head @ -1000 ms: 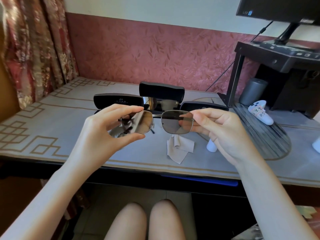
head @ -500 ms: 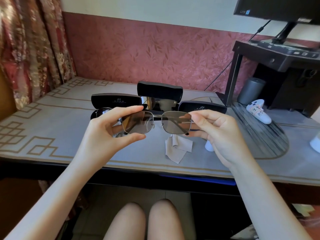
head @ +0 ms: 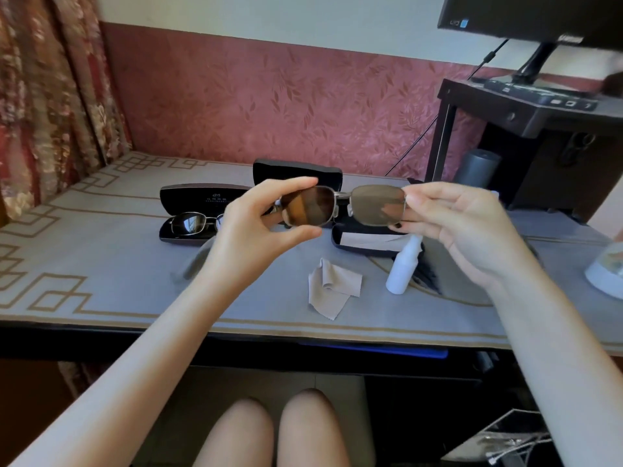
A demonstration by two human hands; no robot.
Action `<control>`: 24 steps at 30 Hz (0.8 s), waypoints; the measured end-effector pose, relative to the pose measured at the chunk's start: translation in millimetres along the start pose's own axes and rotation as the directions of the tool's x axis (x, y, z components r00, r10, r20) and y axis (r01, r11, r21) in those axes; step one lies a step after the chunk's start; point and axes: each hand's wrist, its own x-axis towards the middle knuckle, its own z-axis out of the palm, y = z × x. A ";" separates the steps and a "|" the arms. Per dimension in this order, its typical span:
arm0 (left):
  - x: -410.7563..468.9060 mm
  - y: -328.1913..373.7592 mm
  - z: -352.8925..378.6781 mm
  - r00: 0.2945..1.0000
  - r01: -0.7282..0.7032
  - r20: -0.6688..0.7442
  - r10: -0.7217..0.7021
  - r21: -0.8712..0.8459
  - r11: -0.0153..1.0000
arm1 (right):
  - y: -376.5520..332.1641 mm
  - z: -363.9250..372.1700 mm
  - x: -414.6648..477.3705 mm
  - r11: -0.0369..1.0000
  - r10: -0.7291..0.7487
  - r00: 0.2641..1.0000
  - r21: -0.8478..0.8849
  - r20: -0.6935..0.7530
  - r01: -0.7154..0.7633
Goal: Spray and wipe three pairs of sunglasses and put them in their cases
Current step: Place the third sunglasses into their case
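Fingertips (head: 303,182) of the left hand (head: 251,227) pinch the outer end of one lens, forefinger on top and thumb beneath. The right hand (head: 465,230) pinches the other end in much the same way. Between them the sunglasses (head: 344,205) are held level in the air above the table (head: 101,264), in front of the open cases, brown lenses toward the camera (temples hidden behind; cannot tell how they are folded).

Handling, as I judge it: thin metal frame, light, stiff along the rims but weak at the hinges and bridge. The lenses are smooth and quick to take fingerprints. Best taken by the rim ends or the temples, never flat on the glass.

On the table:
- left case (head: 202,197), open, with a dark pair (head: 190,222) lying in it
- middle case (head: 296,170), lid up behind the held pair, contents hidden
- right case (head: 340,242), open, pale lining showing
- grey cloth (head: 332,288), crumpled toward the front edge
- white spray bottle (head: 403,267), just to the cloth's right, near the right case
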 end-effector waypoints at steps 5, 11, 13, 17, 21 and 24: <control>34.5 -18.9 38.7 0.996 0.063 0.065 -0.062 -0.014 0.998 | 14.4 -38.7 25.5 0.995 0.030 0.995 -0.094 -0.100 -0.039; 46.9 -46.9 75.5 0.957 0.281 0.107 -0.268 -0.127 0.951 | 62.4 -68.8 39.8 0.985 0.123 0.968 -0.096 -0.217 -0.146; 48.5 -52.6 84.1 0.946 0.323 0.091 -0.312 -0.165 0.932 | 74.9 -72.6 43.3 0.984 0.143 0.959 -0.069 -0.244 -0.164; 46.6 -64.4 100.7 0.924 0.379 0.012 -0.381 -0.140 0.915 | 93.5 -78.2 47.1 0.983 0.167 0.950 -0.027 -0.263 -0.180; 43.6 -68.6 109.7 0.918 0.393 -0.022 -0.395 -0.072 0.917 | 105.8 -80.8 49.4 0.979 0.180 0.945 -0.046 -0.271 -0.200; 43.9 -71.5 111.5 0.911 0.401 -0.067 -0.407 -0.088 0.912 | 108.7 -76.0 49.4 0.978 0.146 0.947 -0.100 -0.286 -0.181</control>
